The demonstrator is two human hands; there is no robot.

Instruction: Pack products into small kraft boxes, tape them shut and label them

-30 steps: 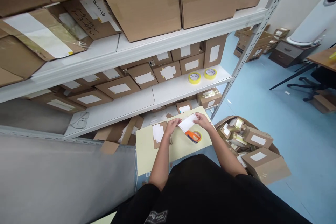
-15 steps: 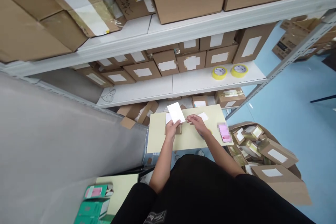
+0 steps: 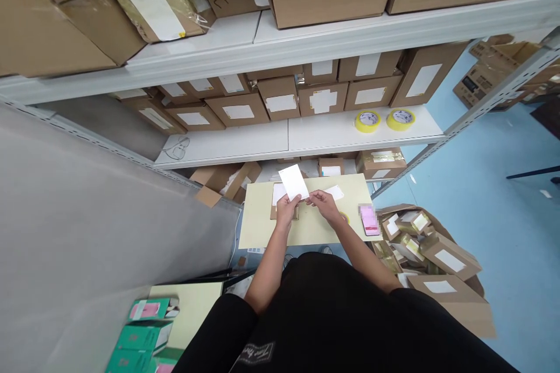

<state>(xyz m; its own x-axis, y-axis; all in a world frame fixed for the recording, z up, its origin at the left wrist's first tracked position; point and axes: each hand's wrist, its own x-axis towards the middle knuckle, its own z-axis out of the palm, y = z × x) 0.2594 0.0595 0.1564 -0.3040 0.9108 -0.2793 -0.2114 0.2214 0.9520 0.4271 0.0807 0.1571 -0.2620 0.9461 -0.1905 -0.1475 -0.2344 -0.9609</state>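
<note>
A white paper label [image 3: 293, 182] is held up over the small cream table, tilted, with my left hand [image 3: 287, 210] closed on its lower edge and the thumb on top. At the label's lower right corner, my right hand [image 3: 324, 204] has its fingertips pinched together, touching the corner. Beneath my left hand lies a small cardboard box [image 3: 275, 211] with a white label on its top, partly covered by the hand and the held paper. Just beyond my right hand rests another white slip [image 3: 336, 192]. A yellow tape roll [image 3: 345, 217] shows partly behind my right forearm.
A phone [image 3: 370, 220] lies at the right of the cream table [image 3: 258, 233]. The shelf ahead [image 3: 245, 148] holds labelled boxes, glasses and two yellow tape rolls [image 3: 367, 121]. To the right, a large carton [image 3: 450, 303] is full of small boxes. Green boxes [image 3: 139, 337] sit lower left.
My right fingertips have moved slightly left, onto the label's lower right corner. My left hand still holds the label. The whole view has shifted a little with my head.
</note>
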